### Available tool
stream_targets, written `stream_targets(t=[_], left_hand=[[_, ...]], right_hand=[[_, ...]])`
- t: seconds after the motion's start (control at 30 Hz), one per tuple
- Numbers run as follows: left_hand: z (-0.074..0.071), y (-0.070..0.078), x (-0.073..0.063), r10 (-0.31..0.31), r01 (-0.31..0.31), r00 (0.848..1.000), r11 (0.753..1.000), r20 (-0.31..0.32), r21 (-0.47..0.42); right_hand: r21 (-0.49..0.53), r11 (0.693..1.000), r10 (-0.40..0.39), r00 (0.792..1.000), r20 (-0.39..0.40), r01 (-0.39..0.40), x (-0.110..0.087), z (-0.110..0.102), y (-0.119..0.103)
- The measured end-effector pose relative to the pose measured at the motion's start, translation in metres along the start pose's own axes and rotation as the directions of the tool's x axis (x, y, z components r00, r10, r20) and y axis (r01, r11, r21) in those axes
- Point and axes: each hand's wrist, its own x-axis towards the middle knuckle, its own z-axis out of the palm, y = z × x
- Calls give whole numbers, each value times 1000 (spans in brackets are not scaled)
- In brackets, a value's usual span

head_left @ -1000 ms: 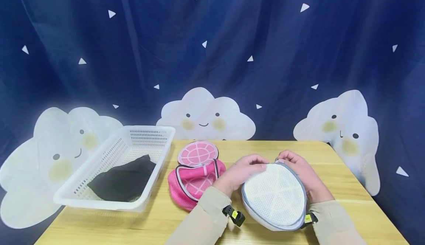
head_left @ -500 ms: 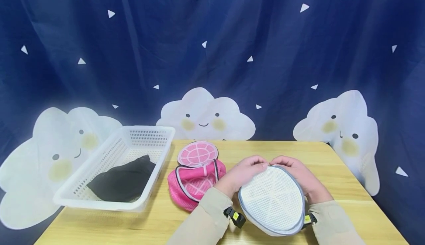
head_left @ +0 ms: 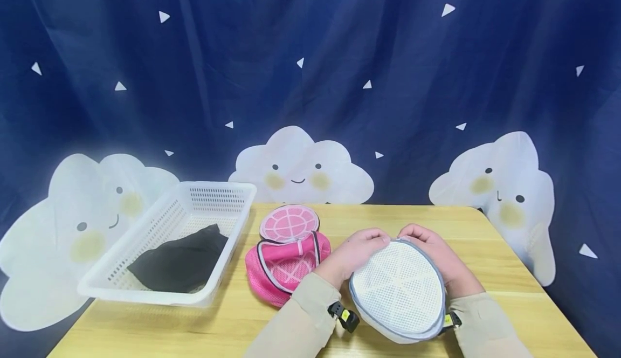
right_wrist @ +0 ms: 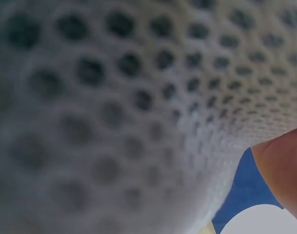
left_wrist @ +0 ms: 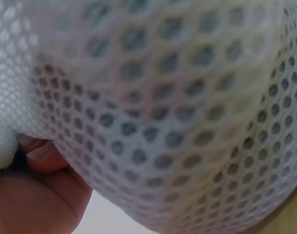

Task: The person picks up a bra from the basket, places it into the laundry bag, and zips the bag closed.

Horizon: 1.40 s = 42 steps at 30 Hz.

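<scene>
A white mesh laundry bag [head_left: 400, 288] with a round top and grey-blue edging stands tilted between both hands. My left hand [head_left: 361, 247] pinches its far rim with thumb and fingers. Just to the right, my right hand [head_left: 432, 253] grips the same rim, its fingertips close to the left ones. In the left wrist view the mesh bag [left_wrist: 187, 126] fills most of the picture, with part of the hand [left_wrist: 41, 195] at lower left. The right wrist view shows the bag's mesh [right_wrist: 138, 97] up close and a finger [right_wrist: 285, 165] at its edge.
A pink mesh bag [head_left: 271, 282] with its round lid [head_left: 289, 223] flipped back lies left of the left hand. Farther left, a white plastic basket [head_left: 145, 296] holds black cloth [head_left: 181, 261]. All rest on a wooden table [head_left: 218, 331] before a blue curtain [head_left: 310, 88].
The right hand's fingers have come leftward along the rim, closer to the left hand. The white bag has shifted slightly left and toward the person.
</scene>
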Motion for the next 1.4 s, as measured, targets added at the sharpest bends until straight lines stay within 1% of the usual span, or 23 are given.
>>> stream_targets(t=[0.17, 0.3, 0.4, 0.5, 0.57, 0.7, 0.9, 1.0, 1.13, 1.23, 1.33, 1.4], left_hand=[[-1, -2, 2, -12, 13, 999, 1000, -47, 22], [-2, -3, 4, -14, 18, 996, 999, -91, 39], [-2, -4, 6, -10, 12, 992, 1000, -127, 20], [-3, -5, 8, -13, 11, 985, 1000, -170, -13], [-3, -5, 8, -15, 8, 982, 999, -187, -35], [-3, -6, 9, -21, 11, 976, 999, -215, -50], [-6, -7, 10, -4, -19, 962, 996, -273, -82], [-7, -6, 10, -1, -26, 963, 995, -270, -95], [-8, -6, 10, -3, -20, 969, 996, -248, -91], [-8, -5, 9, 0, -20, 979, 995, -204, -96], [-7, -4, 8, -1, -12, 987, 997, -158, -80], [-6, -4, 8, -5, -1, 991, 999, -132, -50]], right_hand=[[-58, 998, -13, 999, -36, 11, -1, -2, 0], [-55, 998, -12, 998, -64, 9, -2, -3, -1], [-25, 1000, -3, 995, -96, 0, -3, -3, -1], [27, 1000, 3, 992, -122, 0, -4, -4, -2], [61, 998, 5, 992, -124, 2, -4, -5, -2], [82, 996, -7, 992, -122, 17, -5, -6, 0], [127, 991, -27, 988, -151, 47, -5, -9, 1], [142, 989, -28, 988, -155, 50, -4, -10, 1], [155, 987, -23, 986, -165, 49, -3, -10, 1], [166, 986, -4, 983, -183, 35, -3, -10, 2], [158, 987, 20, 978, -209, 13, -3, -9, 1], [143, 990, 41, 973, -228, -8, -4, -9, 1]])
